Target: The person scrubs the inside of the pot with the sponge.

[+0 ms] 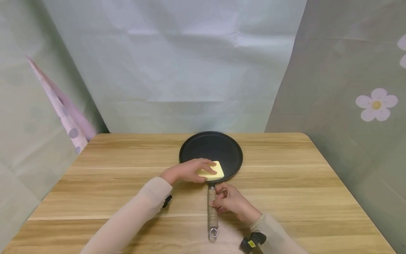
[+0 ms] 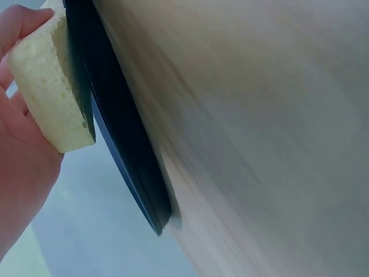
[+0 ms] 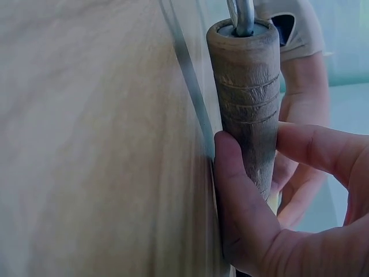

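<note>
So the right hand (image 1: 229,203) has its grip wrapped around the wooden handle (image 1: 212,208) of the black pan (image 1: 210,151), thumb on one side and fingers curled over the other, which you can see really well in the right wrist view (image 3: 253,115). Looks to me like that's there to pin the pan flat on the tabletop (image 1: 301,183) so it doesn't spin or slide. Just ahead of that grip, past where the handle meets the pan, the left hand (image 1: 187,171) has a yellow sponge (image 1: 211,170) pressed down on the near part of the pan's inside surface. Its fingers lie over the top of the sponge with the thumb tucked at the edge, so it's closed on it, not loose. In the left wrist view the sponge (image 2: 52,86) sits flat against the dark pan (image 2: 124,144), presumably for full contact. The metal hanging ring (image 1: 213,232) on the handle's end is behind the right grip, toward the person.
</note>
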`<state>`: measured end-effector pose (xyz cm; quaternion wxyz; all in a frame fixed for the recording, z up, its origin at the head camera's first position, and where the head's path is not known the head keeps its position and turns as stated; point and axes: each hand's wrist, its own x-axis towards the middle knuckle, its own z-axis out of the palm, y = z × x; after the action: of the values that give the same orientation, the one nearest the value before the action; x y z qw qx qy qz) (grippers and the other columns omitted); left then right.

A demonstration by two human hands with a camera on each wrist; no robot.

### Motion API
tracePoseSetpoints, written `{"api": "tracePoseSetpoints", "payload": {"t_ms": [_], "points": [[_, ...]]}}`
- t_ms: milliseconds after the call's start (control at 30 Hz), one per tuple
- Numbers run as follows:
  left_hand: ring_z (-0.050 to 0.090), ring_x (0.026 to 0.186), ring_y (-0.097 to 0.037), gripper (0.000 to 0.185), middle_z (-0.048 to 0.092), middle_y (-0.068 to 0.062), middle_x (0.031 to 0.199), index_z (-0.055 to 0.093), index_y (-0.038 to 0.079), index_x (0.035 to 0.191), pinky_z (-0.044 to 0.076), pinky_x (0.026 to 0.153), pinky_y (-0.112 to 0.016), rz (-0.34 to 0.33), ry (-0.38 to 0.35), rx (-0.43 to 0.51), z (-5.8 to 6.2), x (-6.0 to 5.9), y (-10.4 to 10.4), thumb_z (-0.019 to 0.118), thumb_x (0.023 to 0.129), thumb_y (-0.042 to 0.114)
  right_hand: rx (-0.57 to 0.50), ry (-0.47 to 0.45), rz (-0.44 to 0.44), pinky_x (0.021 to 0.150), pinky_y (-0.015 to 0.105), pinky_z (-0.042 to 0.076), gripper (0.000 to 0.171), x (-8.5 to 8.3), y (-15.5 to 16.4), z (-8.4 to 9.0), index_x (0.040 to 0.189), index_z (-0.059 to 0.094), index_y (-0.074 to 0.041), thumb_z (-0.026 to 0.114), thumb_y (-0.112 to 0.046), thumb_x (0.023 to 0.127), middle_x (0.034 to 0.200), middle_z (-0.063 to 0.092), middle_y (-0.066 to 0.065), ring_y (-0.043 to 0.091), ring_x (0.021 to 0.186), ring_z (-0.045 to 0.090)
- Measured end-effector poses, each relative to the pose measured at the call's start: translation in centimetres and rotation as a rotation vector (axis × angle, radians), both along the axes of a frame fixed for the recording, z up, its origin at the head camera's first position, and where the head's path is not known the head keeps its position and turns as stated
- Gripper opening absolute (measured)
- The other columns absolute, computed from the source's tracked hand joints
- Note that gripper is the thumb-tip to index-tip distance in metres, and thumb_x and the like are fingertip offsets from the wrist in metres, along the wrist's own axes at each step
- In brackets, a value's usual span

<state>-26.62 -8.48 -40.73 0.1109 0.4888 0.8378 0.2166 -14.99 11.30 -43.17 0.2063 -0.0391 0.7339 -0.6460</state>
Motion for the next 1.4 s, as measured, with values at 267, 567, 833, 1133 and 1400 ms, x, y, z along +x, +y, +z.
{"api": "tracePoseSetpoints", "payload": {"t_ms": [267, 567, 833, 1133, 1400], "points": [[0.039, 0.135, -0.029, 0.039, 0.047, -0.010, 0.144, 0.065, 0.012, 0.126, 0.032, 0.110, -0.042, -0.008, 0.006, 0.009, -0.6, -0.6, 1.5, 0.067, 0.087, 0.007, 0.013, -0.006, -0.001, 0.064, 0.037, 0.056, 0.038, -0.1, -0.1, -0.1, 0.107, 0.047, 0.005, 0.070, 0.000, 0.078, 0.083, 0.056, 0.010, 0.017, 0.069, 0.060], [0.038, 0.136, -0.028, 0.038, 0.047, -0.009, 0.145, 0.065, 0.012, 0.126, 0.032, 0.110, -0.041, 0.025, 0.002, -0.002, -0.9, -1.0, 3.3, 0.067, 0.089, 0.009, 0.014, -0.002, 0.006, 0.064, 0.038, 0.056, 0.039, -0.1, 0.1, -0.2, 0.108, 0.045, 0.004, 0.070, 0.000, 0.078, 0.083, 0.055, 0.009, 0.017, 0.068, 0.060], [0.038, 0.136, -0.028, 0.038, 0.046, -0.010, 0.145, 0.064, 0.010, 0.127, 0.031, 0.110, -0.041, 0.070, 0.027, -0.033, -0.3, -0.9, 4.9, 0.066, 0.089, 0.010, -0.007, -0.003, 0.003, 0.064, 0.038, 0.057, 0.037, 0.0, -0.1, 0.0, 0.107, 0.045, 0.005, 0.069, 0.003, 0.079, 0.082, 0.056, 0.010, 0.017, 0.067, 0.060], [0.038, 0.136, -0.028, 0.038, 0.047, -0.010, 0.144, 0.064, 0.012, 0.127, 0.031, 0.111, -0.040, 0.109, 0.056, -0.058, -0.5, -1.8, 6.5, 0.065, 0.089, 0.012, -0.015, -0.011, 0.000, 0.064, 0.037, 0.057, 0.038, 0.0, 0.0, 0.2, 0.106, 0.045, 0.005, 0.070, 0.002, 0.078, 0.083, 0.054, 0.010, 0.018, 0.067, 0.060], [0.039, 0.136, -0.027, 0.038, 0.046, -0.008, 0.145, 0.063, 0.013, 0.128, 0.031, 0.111, -0.039, 0.109, 0.075, -0.096, -0.5, -2.7, 7.2, 0.064, 0.090, 0.013, -0.026, -0.012, 0.005, 0.064, 0.038, 0.057, 0.038, 0.1, -0.1, 0.3, 0.107, 0.045, 0.006, 0.070, 0.003, 0.078, 0.084, 0.053, 0.010, 0.019, 0.069, 0.059]]}}
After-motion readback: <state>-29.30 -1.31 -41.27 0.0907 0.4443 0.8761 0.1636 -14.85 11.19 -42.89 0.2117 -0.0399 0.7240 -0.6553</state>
